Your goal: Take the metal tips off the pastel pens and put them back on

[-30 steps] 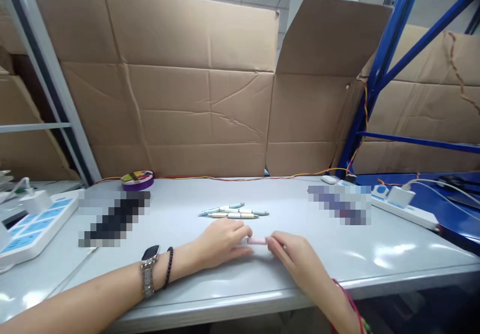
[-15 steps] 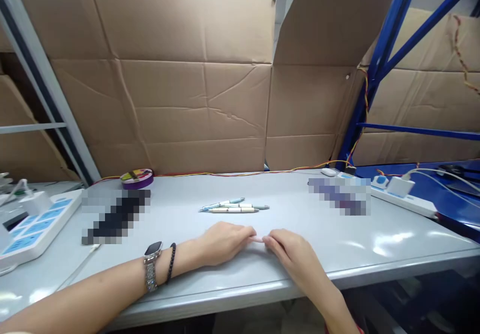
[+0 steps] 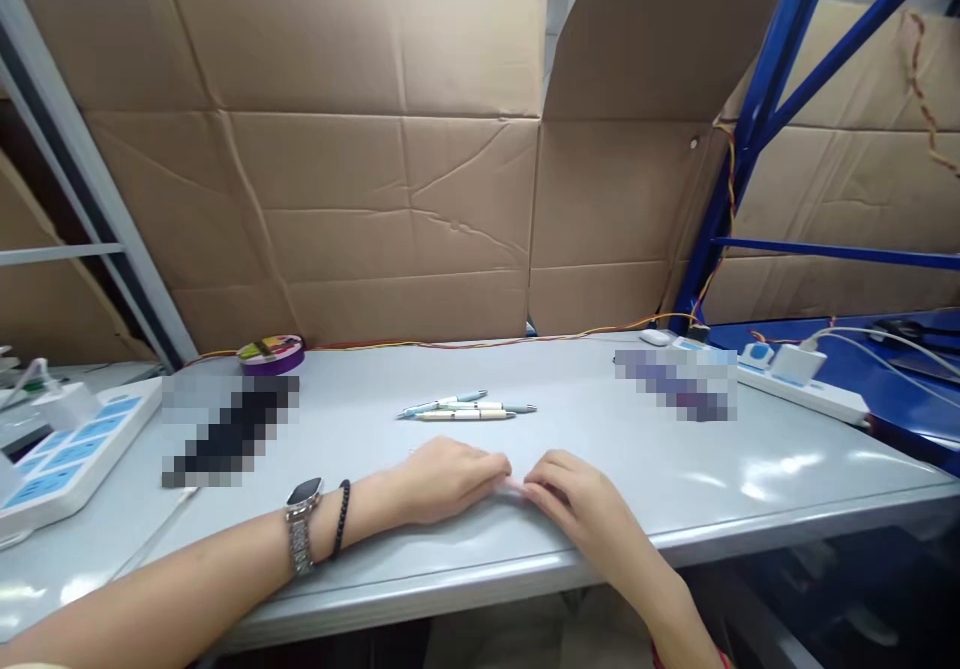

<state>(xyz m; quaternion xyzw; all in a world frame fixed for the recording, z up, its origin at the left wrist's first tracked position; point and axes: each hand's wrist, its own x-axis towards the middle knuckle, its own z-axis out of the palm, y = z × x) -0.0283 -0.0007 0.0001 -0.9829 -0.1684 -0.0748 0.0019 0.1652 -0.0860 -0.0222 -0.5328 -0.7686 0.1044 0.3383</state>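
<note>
Left hand (image 3: 448, 479) and right hand (image 3: 576, 497) meet fingertip to fingertip on the grey table (image 3: 750, 469), both pinching a small pink piece (image 3: 514, 487), mostly hidden between them. Pens (image 3: 465, 409) lie just beyond; purple tape roll (image 3: 271, 354) sits far left.

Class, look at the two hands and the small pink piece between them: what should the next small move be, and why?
Probably press the hands together a little more. The left hand and right hand meet fingertip to fingertip over the pink piece, of which only a sliver shows, so it looks nearly closed.
</note>
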